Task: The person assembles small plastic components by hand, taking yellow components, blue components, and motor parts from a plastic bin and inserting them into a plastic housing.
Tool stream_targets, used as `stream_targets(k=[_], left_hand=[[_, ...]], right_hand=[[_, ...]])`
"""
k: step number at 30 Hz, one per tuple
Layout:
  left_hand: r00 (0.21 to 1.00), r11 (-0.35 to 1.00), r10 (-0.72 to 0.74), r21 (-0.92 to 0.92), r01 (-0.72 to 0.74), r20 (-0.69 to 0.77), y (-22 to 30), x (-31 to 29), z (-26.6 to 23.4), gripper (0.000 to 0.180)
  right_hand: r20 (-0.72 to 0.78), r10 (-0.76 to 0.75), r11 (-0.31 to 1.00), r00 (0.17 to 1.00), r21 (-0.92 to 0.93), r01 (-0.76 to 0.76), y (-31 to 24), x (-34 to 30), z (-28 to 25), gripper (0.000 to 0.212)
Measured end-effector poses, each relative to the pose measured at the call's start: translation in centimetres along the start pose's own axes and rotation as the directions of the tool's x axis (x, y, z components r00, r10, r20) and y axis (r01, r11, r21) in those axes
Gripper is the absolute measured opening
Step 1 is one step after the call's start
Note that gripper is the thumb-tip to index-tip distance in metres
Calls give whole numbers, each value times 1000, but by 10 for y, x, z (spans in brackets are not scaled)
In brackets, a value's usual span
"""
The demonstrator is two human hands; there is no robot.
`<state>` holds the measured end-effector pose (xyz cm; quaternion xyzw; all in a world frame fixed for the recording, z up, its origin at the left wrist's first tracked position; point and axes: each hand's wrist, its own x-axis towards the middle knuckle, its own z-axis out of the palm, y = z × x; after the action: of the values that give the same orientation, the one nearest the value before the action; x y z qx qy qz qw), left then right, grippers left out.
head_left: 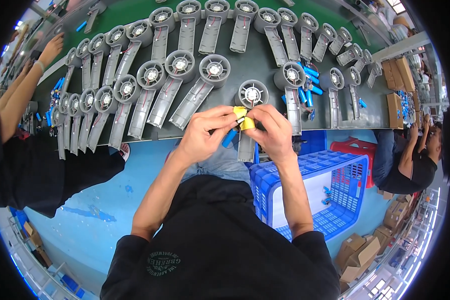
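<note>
My left hand [208, 131] and my right hand [271, 131] meet over the table's front edge. Between their fingertips is a small piece of yellow tape [247, 123], pinched on both sides, with a small white connector [240, 120] beside it. A blue cylindrical battery [229, 137] hangs just under my left fingers. Directly behind and below my hands lies a grey fan housing [253, 95] with a round fan head and an open handle trough pointing toward me. My fingers partly hide its handle.
Rows of similar grey fan housings [215, 70] cover the dark workbench. Loose blue batteries [311, 82] lie to the right. A blue plastic crate [310, 167] stands below the edge at right, before a red stool [370, 155]. Co-workers' arms [32, 82] show at left and at far right.
</note>
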<state>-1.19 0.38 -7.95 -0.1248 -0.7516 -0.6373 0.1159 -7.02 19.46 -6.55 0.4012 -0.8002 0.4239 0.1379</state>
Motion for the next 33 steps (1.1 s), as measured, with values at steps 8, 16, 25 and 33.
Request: stream_targets(k=[8,16,25,33], left_hand=[[983,974,-183,-132,181,1,-11,-3,1,25],[937,852,-320,-476,219,-142,11,4,12,31],[900,923,-323,-308,231,-291,36,216,-112,35],[817,932,-359,-119,344,-451,-108,326,-230,36]], right_hand=[[-26,73,994,997,-83,-75,-16,3,0,37],[137,854,374,502,510,-774,-59,-32,1,33],[175,464,873,868,76,-482,40,223,-1,35],[209,417,890,885,102,-444,201,354,160,36]])
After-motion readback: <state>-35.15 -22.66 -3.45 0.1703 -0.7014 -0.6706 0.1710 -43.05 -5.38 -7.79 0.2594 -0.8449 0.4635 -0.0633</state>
